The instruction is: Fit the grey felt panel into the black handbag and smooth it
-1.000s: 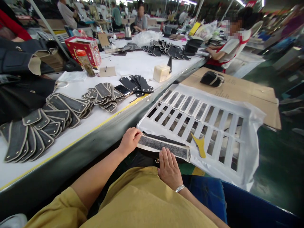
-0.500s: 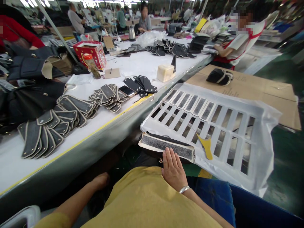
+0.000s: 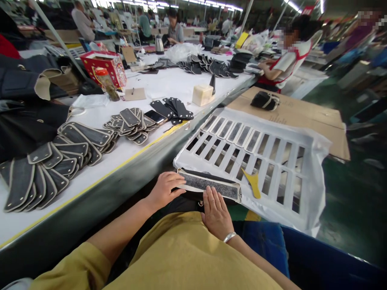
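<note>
In a jar (image 3: pixel 109 89) lies brown matter (image 3: pixel 111 92); left fingers (image 3: pixel 176 180), parted, and right fingers (image 3: pixel 213 198), flat together, touch a strip (image 3: pixel 224 187).

This is a factory-type workshop: strip lights (image 3: pixel 292 5) at top of frame, several workers (image 3: pixel 292 62) in upper part, long tabletop (image 3: pixel 169 86) w/ many similar blk pcs (image 3: pixel 80 139) at L.

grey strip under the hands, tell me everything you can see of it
The strip is long, narrow and straight, speckled dark grey and felt-like in look, with a pale border. It lies face up, slanting down to the right, over a black item, on the near side of the slotted white sheet. The left hand touches its left end; the right hand lays its fingers over the near edge.
</note>
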Demonstrator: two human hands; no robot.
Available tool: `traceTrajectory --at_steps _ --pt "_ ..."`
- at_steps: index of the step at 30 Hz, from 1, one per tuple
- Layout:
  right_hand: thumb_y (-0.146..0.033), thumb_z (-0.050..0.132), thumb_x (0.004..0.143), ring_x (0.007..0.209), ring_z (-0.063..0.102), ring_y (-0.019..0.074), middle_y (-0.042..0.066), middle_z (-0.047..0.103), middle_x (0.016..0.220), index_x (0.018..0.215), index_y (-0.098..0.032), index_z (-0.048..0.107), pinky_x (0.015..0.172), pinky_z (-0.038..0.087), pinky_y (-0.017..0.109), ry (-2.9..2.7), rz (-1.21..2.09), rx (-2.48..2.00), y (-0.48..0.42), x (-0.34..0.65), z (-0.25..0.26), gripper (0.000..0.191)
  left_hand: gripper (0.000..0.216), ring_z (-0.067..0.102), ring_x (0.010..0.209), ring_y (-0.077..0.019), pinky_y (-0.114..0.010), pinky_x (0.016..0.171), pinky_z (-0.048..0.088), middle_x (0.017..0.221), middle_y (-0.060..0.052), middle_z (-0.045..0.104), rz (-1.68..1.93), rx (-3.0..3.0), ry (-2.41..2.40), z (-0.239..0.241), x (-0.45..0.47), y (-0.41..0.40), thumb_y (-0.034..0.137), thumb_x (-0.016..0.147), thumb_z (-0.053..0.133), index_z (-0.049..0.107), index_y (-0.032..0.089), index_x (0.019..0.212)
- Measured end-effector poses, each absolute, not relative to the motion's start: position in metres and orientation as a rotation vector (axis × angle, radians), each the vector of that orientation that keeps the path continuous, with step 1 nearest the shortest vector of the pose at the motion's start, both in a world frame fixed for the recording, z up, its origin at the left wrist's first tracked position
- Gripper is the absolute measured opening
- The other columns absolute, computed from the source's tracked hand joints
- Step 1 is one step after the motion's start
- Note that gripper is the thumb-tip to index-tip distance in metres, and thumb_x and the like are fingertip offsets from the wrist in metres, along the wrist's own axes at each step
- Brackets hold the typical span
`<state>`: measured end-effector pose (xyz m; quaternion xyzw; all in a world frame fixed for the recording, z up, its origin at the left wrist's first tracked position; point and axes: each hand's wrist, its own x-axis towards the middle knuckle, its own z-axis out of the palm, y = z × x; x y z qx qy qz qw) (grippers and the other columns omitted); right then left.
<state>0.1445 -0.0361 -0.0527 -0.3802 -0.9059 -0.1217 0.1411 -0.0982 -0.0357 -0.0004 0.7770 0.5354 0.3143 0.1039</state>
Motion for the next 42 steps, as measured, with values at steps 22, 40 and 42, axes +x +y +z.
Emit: traceTrajectory --at_steps 22,40,42 --pt "-0.037 0.055 0.081 0.135 0.025 0.0332 0.020 0.033 0.144 0.135 -0.002 0.038 0.109 0.025 0.046 -2.657 -0.280 -1.078 -0.038 0.137 -0.055 0.066 0.012 0.054 0.101 -0.0213 -0.041 0.094 0.045 0.094 -0.004 0.068 1.299 1.984 1.635 -0.032 -0.067 -0.037 0.010 0.075 0.060 0.063 0.020 0.069" --pt "-0.021 0.054 0.079 0.132 0.028 0.0355 0.024 0.037 0.139 0.132 0.003 0.040 0.106 0.028 0.047 -2.638 -0.332 -0.963 -0.025 0.098 -0.059 0.059 0.012 0.055 0.101 -0.0211 -0.041 0.094 0.045 0.095 -0.005 0.064 1.216 1.932 1.728 -0.031 -0.066 -0.032 0.007 0.073 0.059 0.057 0.019 0.070" --pt "-0.021 0.053 0.079 0.133 0.026 0.0355 0.025 0.037 0.140 0.132 0.003 0.039 0.106 0.028 0.047 -2.641 -0.333 -0.962 -0.024 0.097 -0.059 0.059 0.013 0.052 0.109 -0.0219 -0.041 0.097 0.044 0.114 -0.008 0.057 1.206 1.966 1.615 -0.034 -0.077 -0.035 0.011 0.076 0.059 0.061 0.019 0.086"
